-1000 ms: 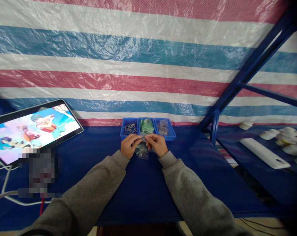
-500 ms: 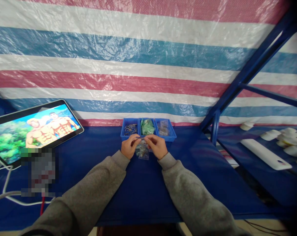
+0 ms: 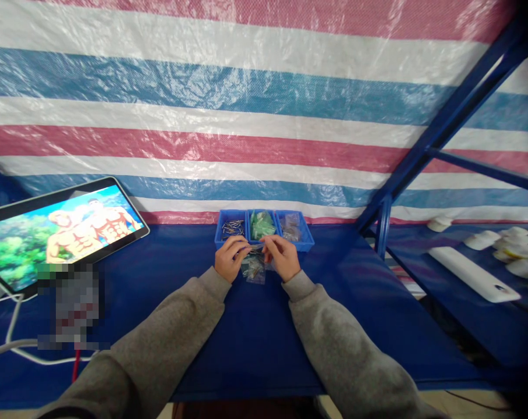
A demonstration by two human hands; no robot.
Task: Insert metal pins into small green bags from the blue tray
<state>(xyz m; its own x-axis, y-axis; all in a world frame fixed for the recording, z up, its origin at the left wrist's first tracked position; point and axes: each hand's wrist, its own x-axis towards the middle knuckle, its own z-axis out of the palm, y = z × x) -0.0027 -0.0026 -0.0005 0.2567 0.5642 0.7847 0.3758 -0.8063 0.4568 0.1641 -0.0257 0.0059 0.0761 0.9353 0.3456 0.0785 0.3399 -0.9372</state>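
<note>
Both hands meet over the blue table top (image 3: pixel 255 326), just in front of three small blue bins. My left hand (image 3: pixel 230 258) and my right hand (image 3: pixel 284 256) each pinch the top edge of a small clear plastic bag (image 3: pixel 254 267) that hangs between them with small green and metal pieces inside. The left blue bin (image 3: pixel 231 227) holds dark metal screws, the middle bin (image 3: pixel 262 224) holds green pieces, the right bin (image 3: pixel 292 227) holds clear bagged pieces. Grey sleeves cover both forearms.
A tablet (image 3: pixel 58 230) showing a cartoon leans at the left, with white cables (image 3: pixel 14 343) below it. A blue shelf frame (image 3: pixel 425 145) rises at the right; white plastic parts (image 3: pixel 477 270) lie on the lower shelf. A striped tarp (image 3: pixel 246 105) hangs behind.
The hands stay at the bag; my right fingers have shifted slightly along its top edge. The tablet picture changed from one second ago.
</note>
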